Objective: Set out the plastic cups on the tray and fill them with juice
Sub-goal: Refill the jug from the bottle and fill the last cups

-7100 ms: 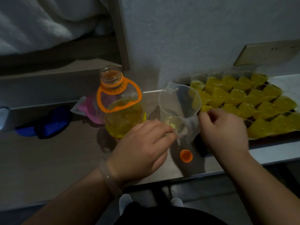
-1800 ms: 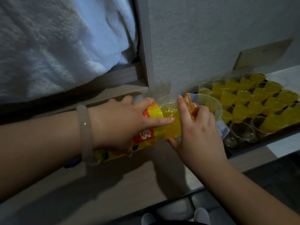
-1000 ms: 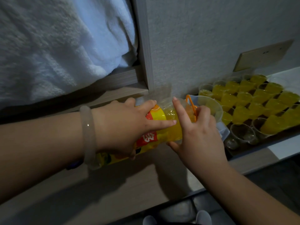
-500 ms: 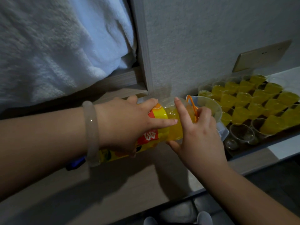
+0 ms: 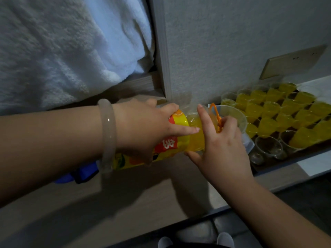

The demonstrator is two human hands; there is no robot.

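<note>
As left hand (image 5: 143,127) and right hand (image 5: 222,149) grip bottle (image 5: 196,140), label script (image 5: 167,144) — white-on-red — blurs.

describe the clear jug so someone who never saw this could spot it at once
Look right to the dark tray of small cups, most filled yellow. Just beside the tray's left end stands the clear jug, with the tipped juice bottle aimed into its mouth. It is far wider than any cup.

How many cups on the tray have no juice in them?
3, at the near left corner of the tray: middle cup, left cup nearest the edge, right cup beside filled ones. The right hand and jug may hide more.
</note>
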